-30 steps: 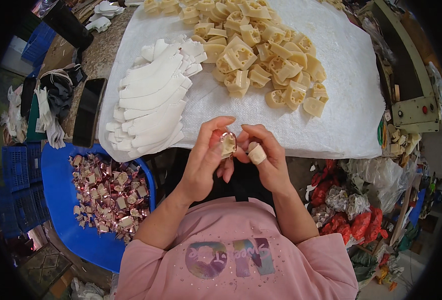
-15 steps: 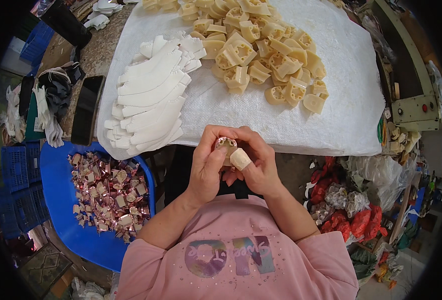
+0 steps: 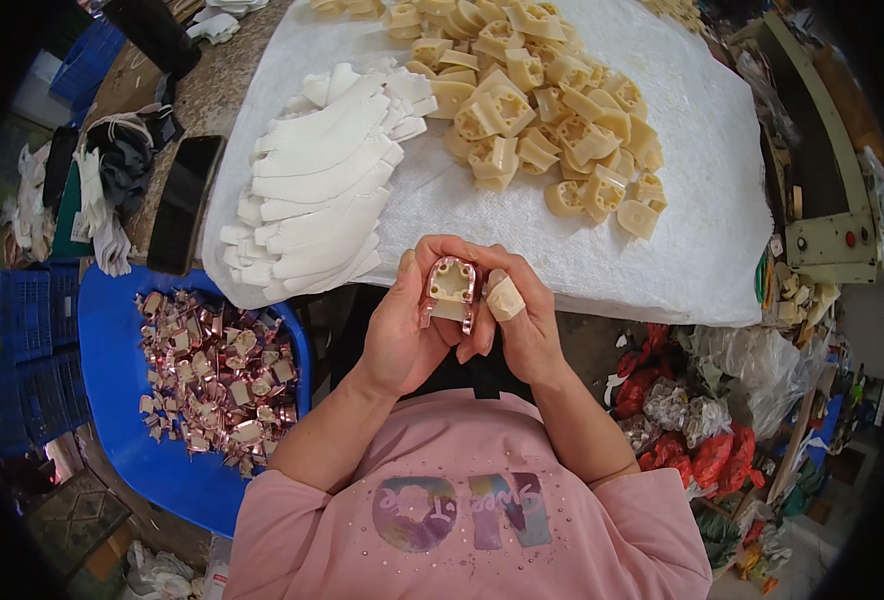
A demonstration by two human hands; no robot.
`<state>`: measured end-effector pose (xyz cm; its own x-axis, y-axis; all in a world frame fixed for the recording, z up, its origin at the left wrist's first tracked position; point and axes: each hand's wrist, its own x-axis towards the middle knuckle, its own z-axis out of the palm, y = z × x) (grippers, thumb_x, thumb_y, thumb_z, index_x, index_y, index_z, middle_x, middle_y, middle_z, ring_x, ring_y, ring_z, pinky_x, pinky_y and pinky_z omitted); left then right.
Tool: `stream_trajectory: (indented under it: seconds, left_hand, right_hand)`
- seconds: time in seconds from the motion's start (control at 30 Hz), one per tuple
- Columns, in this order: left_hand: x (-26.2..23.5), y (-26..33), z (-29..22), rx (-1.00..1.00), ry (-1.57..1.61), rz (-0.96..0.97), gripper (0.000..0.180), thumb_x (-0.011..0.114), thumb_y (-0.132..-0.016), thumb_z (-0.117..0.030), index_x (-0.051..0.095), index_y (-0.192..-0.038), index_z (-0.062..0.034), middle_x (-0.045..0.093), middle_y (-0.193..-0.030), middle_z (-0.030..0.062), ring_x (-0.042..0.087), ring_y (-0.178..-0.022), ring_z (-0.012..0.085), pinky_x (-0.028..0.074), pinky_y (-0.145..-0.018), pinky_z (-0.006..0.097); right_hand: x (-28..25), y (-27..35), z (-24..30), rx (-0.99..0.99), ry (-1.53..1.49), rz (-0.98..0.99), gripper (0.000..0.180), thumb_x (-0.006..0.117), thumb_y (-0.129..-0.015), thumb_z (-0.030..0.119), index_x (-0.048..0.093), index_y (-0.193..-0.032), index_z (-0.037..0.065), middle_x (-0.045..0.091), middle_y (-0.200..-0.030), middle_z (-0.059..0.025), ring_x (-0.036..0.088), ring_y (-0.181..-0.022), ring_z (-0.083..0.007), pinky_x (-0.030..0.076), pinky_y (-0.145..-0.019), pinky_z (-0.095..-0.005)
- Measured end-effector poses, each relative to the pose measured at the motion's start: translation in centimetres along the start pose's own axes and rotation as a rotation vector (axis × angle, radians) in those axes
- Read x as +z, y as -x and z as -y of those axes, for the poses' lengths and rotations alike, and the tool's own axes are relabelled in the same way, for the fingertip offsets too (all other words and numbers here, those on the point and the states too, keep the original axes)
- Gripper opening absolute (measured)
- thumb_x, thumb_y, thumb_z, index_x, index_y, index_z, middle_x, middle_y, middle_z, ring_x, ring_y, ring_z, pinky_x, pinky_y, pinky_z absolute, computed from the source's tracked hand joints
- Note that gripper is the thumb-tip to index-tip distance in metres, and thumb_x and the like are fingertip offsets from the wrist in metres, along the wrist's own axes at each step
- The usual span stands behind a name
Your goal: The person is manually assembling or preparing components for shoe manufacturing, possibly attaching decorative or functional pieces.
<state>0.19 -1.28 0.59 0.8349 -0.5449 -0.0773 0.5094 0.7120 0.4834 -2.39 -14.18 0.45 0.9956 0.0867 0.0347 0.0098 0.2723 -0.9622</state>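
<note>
- Both your hands are up together at the near edge of the bench (image 3: 262, 70), right in the middle of the view, pinching one small cream plastic piece (image 3: 452, 285) with a coppery pink metal clip (image 3: 449, 268) wrapped around it.
- Your left hand (image 3: 407, 325) is clamped on the piece from the left side, thumb up along its edge.
- Your right hand (image 3: 522, 320) closes on it from the right; one fingertip there has tape (image 3: 504, 297) around it.
- Just beyond your hands the white cloth (image 3: 702, 170) covers the bench. The heap of cream plastic parts (image 3: 532, 110) sits far and a bit right, the stack of white curved strips (image 3: 317, 190) far left.
- Black phone (image 3: 184, 205) lies on the bare bench left of the cloth.
- Down at your near left, the blue tray (image 3: 122, 440) holds a pile of loose coppery clips (image 3: 217, 375).
</note>
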Motion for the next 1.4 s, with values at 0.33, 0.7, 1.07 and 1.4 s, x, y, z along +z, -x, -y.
stream_trajectory:
  seconds: [0.33, 0.7, 1.07, 1.4]
  left_hand:
    - [-2.6, 5.0, -5.9, 0.318, -0.652, -0.194, 0.033, 0.027, -0.098, -0.032, 0.039, -0.116, -0.0067, 0.058, -0.073, 0.0159, 0.054, -0.057, 0.0183, 0.043, -0.051, 0.027]
    - [-13.6, 16.9, -12.6, 0.554, -2.215, -1.487, 0.040, 0.050, -0.084, -0.005, 0.050, -0.123, -0.0087, 0.048, -0.116, 0.0181, 0.045, -0.108, 0.0303, 0.031, -0.096, 0.040]
    - [-5.8, 6.8, -9.6, 0.692, -2.036, -0.757, 0.042, 0.068, -0.067, -0.005, 0.058, -0.108, -0.0085, 0.050, -0.105, 0.0113, 0.042, -0.103, 0.0292, 0.033, -0.091, 0.040]
    - [-5.6, 5.1, -8.8, 0.594, -2.044, -0.724, 0.065, 0.080, -0.054, -0.009, 0.058, -0.114, -0.0175, 0.040, -0.116, 0.0115, 0.034, -0.108, 0.0324, 0.026, -0.092, 0.044]
  right_hand:
    - [0.3, -4.5, 0.5, -0.301, 0.495, 0.062, 0.026, 0.055, -0.082, 0.002, 0.056, -0.108, 0.001, 0.056, -0.084, -0.0089, 0.054, -0.075, -0.0172, 0.044, -0.067, -0.0277]
    - [2.7, -9.6, 0.6, -0.585, 0.919, 0.119, 0.032, 0.060, -0.067, -0.005, 0.059, -0.098, 0.003, 0.053, -0.096, -0.0107, 0.043, -0.093, -0.0301, 0.039, -0.081, -0.0382]
    - [6.2, -8.6, -1.2, -0.697, 1.176, 0.272, 0.032, 0.064, -0.062, 0.004, 0.064, -0.094, 0.009, 0.050, -0.098, -0.0066, 0.044, -0.096, -0.0259, 0.033, -0.081, -0.0408]
    - [9.2, -9.3, -2.8, -0.729, 1.325, 0.272, 0.013, 0.059, -0.066, 0.013, 0.059, -0.078, 0.006, 0.047, -0.092, -0.0071, 0.043, -0.091, -0.0235, 0.028, -0.082, -0.0411]
